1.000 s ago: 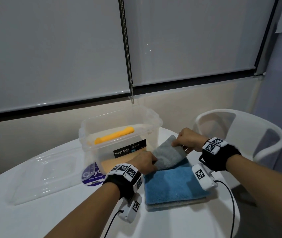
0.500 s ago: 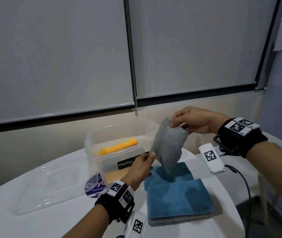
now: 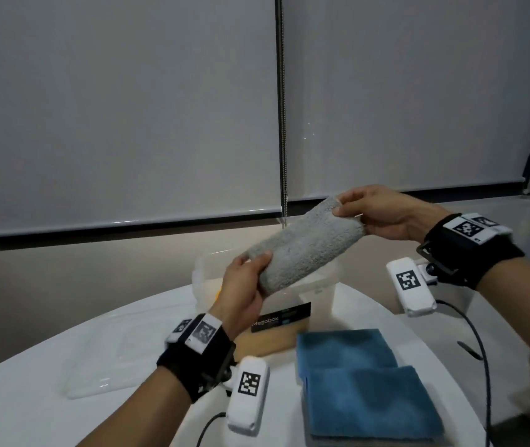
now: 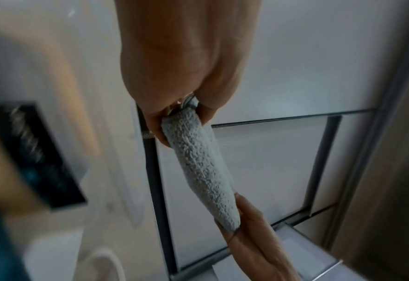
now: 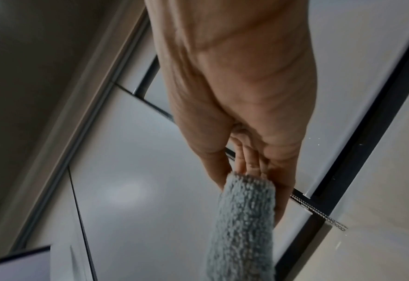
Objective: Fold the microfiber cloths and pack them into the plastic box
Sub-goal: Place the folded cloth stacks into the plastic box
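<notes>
Both hands [image 3: 308, 253] pinch seemingly folded grey cloth [image 3: 302, 246]

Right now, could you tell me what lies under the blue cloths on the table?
A grey edge shows beneath the blue cloths, seemingly another cloth; they cover the rest of it.

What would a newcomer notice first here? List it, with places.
First, the grey cloth, held up in the air above the table: the left hand grips its lower end, the right hand pinches its upper end. Behind it stands the open plastic box, and the blue cloths lie stacked on the white table at front right.
</notes>
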Available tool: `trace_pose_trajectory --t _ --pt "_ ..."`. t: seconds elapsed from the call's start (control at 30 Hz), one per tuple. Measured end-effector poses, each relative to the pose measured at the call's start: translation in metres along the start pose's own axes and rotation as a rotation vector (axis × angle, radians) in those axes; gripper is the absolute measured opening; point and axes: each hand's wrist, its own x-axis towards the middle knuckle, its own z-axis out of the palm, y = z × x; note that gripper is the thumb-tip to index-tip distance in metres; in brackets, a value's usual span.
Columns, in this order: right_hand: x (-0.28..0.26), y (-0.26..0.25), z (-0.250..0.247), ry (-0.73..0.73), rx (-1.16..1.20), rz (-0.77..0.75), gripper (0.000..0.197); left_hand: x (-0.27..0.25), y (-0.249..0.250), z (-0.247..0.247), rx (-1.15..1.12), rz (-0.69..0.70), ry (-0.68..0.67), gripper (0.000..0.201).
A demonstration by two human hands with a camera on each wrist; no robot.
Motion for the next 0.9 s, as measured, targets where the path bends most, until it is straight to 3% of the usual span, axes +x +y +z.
trace_pose_trajectory --t 0.2,0.37,0.5,0.6,0.7,0.8,0.9 --pt "0.042 0.022 0.048 0.095 -0.279 -0.017 0.027 0.024 0.059 -0.044 0.529 0.194 0.167 0.038" --pt "0.076 0.054 0.085 0.001 -0.469 0.018 0.029 0.055 0.061 -0.079 1.107 0.232 0.279 0.03" --pt "0.095 0.076 0.105 -0.114 -0.613 0.135 0.03 0.065 0.063 -0.079 1.396 0.107 0.192 0.016" --pt "0.1 0.087 0.111 -0.226 -0.731 0.221 0.011 0.07 0.059 -0.074 1.653 -0.07 0.039 0.024" --pt "0.102 0.097 0.117 -0.318 -0.942 0.245 0.014 0.07 0.052 -0.062 1.868 -0.188 -0.103 0.013" --pt "0.097 0.102 0.122 -0.362 -1.181 0.218 0.02 0.069 0.043 -0.055 2.018 -0.186 -0.14 0.031" --pt "0.095 0.1 0.12 -0.362 -1.225 0.195 0.021 0.075 0.041 -0.054 2.074 -0.159 -0.176 0.029"
